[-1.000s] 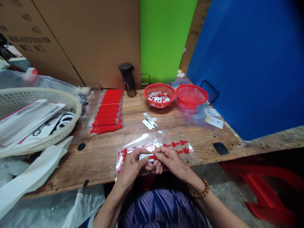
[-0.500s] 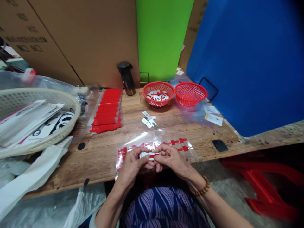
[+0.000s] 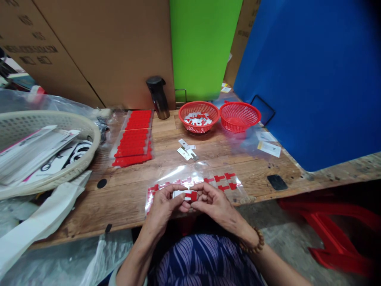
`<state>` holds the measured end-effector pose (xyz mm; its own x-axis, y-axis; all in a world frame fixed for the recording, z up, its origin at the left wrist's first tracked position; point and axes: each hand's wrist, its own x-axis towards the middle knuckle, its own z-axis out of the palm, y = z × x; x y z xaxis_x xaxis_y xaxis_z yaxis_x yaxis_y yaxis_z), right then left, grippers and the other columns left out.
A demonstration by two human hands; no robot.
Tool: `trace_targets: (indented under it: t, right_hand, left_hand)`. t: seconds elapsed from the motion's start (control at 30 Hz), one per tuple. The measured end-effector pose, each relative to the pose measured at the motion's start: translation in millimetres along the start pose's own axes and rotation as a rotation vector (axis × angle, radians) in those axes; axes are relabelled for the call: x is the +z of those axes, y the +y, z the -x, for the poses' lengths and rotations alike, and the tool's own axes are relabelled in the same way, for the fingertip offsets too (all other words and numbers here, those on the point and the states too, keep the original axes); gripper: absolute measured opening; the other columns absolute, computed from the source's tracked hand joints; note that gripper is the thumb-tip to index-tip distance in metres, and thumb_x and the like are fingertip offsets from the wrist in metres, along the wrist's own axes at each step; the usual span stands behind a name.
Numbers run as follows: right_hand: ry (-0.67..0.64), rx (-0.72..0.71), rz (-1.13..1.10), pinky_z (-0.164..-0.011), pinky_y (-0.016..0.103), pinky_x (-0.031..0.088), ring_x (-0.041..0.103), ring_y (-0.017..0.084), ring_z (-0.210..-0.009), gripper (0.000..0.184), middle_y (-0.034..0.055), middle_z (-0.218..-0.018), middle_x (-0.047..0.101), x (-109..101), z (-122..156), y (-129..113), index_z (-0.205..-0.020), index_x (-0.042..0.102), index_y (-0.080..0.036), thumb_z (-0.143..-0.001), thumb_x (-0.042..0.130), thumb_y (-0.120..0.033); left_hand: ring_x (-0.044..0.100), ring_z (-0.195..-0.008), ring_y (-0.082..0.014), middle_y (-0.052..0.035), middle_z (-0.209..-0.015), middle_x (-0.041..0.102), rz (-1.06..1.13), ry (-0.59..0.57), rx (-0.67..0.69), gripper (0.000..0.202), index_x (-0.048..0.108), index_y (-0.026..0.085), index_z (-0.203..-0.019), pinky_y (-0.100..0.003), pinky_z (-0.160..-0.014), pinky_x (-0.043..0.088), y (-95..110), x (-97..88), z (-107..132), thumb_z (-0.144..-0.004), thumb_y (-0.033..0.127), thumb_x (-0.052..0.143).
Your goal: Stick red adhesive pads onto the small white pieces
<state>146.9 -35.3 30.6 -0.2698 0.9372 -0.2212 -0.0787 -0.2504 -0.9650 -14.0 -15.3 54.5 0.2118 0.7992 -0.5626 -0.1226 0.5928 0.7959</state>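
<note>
My left hand (image 3: 164,200) pinches a small white card (image 3: 179,194) with its thumb on the card's face. A red T-shaped sticker (image 3: 193,196) covers the card's right end. My right hand (image 3: 212,200) is closed around that end, thumb near the lower edge and index finger near the upper edge; its other fingertips are partly hidden behind. Under and beyond both hands lies a clear plastic sheet (image 3: 238,196) with rows of red stickers (image 3: 219,178). Several loose white cards (image 3: 187,151) lie just beyond the sheet.
A red basket (image 3: 199,105) holds red-and-white pieces, beside another red basket (image 3: 239,107). Stacked red sticker sheets (image 3: 133,139) lie left, near a dark flask (image 3: 159,99). A large cream basket (image 3: 95,139) stands far left. A blue panel (image 3: 312,87) borders the right side.
My right thumb has moved off the card's face, so more of the red sticker shows. The card has shifted slightly left in my left hand.
</note>
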Motion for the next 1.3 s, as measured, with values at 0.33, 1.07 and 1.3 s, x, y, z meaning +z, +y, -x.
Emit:
trace_targets:
  t: [0.33, 1.07, 1.3]
  right_hand:
    - [0.015, -0.138, 0.335, -0.061, 0.023, 0.042, 0.055, 0.012, -0.066, 0.019, -0.0009, -0.076, 0.06, -4.6, 3.2, -6.6, -0.099, 0.058, -0.021, -0.081, 0.057, -0.027]
    - [0.037, -0.145, 0.242, -0.063, 0.024, 0.044, 0.054, 0.012, -0.069, 0.025, -0.0012, -0.075, 0.057, -10.5, 3.6, -0.4, -0.103, 0.057, -0.022, -0.078, 0.061, -0.026]
    - [-0.034, -0.022, -0.064, -0.058, 0.022, 0.044, 0.054, 0.009, -0.061, 0.02, -0.0032, -0.07, 0.054, -8.7, -0.3, 1.8, -0.093, 0.053, -0.02, -0.077, 0.061, -0.028]
  left_hand:
    - [0.053, -0.042, -0.0065, 0.0002, -0.05, 0.062, -0.071, 0.013, 0.089, 0.033, 0.06, 0.009, -0.088, -0.015, -0.046, 0.042, 1.1, 1.8, 0.3, -0.063, 0.027, 0.071]
    - [0.053, -0.042, -0.0078, -0.0005, -0.051, 0.062, -0.117, 0.014, 0.101, 0.031, 0.062, 0.01, -0.087, -0.017, -0.046, 0.041, 4.4, 4.0, 1.7, -0.063, 0.027, 0.07]
    - [0.053, -0.043, -0.0081, 0.0001, -0.049, 0.061, -0.17, -0.003, 0.116, 0.03, 0.06, 0.011, -0.092, -0.018, -0.048, 0.041, -0.8, 2.9, 1.0, -0.069, 0.029, 0.066]
